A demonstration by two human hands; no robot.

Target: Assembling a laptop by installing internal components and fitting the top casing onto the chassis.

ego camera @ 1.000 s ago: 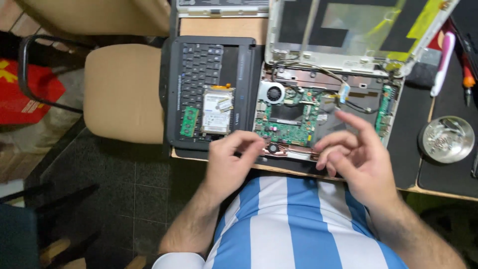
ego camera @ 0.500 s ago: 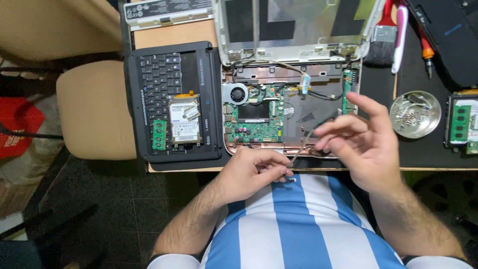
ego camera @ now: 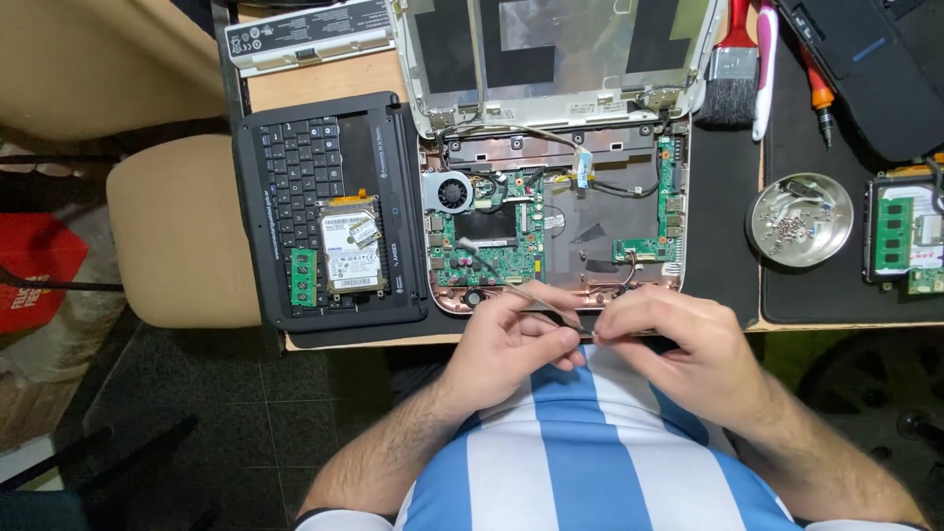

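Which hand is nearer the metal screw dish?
Right. The right hand sits below and left of the screw dish; the left hand is farther left, by the open laptop's front edge.

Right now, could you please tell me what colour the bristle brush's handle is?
The brush has a red handle, seen in the head view.

The right hand hides whatever its fingers pinch. The top edge crops the laptop lid; the dish contents are too small to tell.
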